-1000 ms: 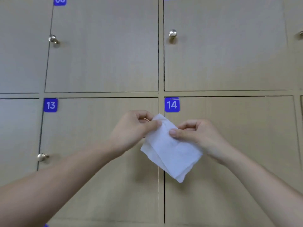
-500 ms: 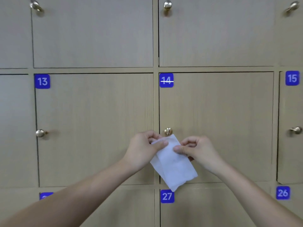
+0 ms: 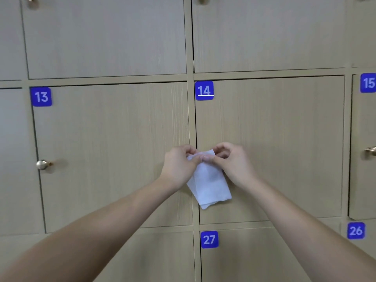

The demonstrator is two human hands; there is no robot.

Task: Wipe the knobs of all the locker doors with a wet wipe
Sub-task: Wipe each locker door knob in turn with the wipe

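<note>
Left hand [image 3: 179,167] fingers curled, pinching top edge of wet wipe [image 3: 209,184]. Right hand [image 3: 234,165] fingers curled too, pinching same edge; thumbs meet at middle. Wipe, folded, hangs in front of left edge of door 14 [image 3: 274,149]. Door 14 knob hidden behind hands and wipe. Door 13 knob [image 3: 42,164] visible far left; door 15 knob [image 3: 371,150] cut off at right edge.

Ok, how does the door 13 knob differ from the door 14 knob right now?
The door 13 knob is in plain sight, a shiny round metal knob that nothing touches; the door 14 knob cannot be seen at all. Where it would sit, the left hand and right hand pinch the white wet wipe in front of door 14. No wipe is near the door 13 knob. Shared looks cannot be judged.
</note>
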